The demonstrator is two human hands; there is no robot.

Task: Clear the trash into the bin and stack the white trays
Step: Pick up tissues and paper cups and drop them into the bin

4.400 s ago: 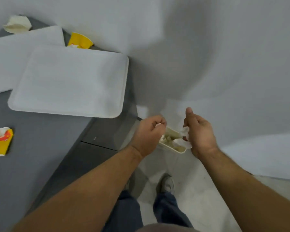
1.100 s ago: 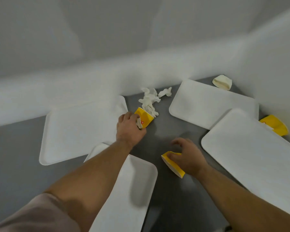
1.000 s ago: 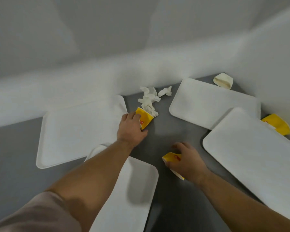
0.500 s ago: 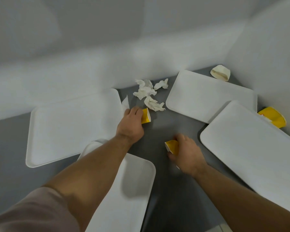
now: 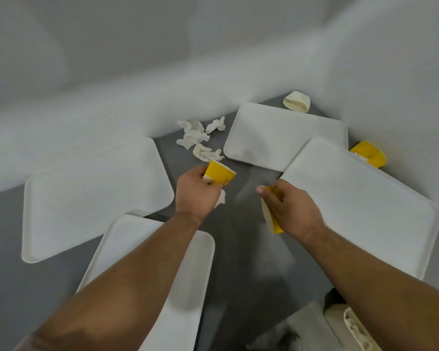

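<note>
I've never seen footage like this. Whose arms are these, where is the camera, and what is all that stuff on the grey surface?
There is no machine here: a person wears a wide-angle camera on the head, looking down at their own bare arms. The left hand grips a crushed yellow paper cup, with a bit of white paper also in that fist. The right hand grips a flattened yellow paper cup.

On the dark grey table lie four flat white rectangular trays, not yet stacked, for example one at far left and one at right. Loose trash remains: crumpled white napkins, a squashed cream paper cup in the far corner, and another yellow cup behind the right tray. At the bottom right, a cream bin holds paper.
</note>
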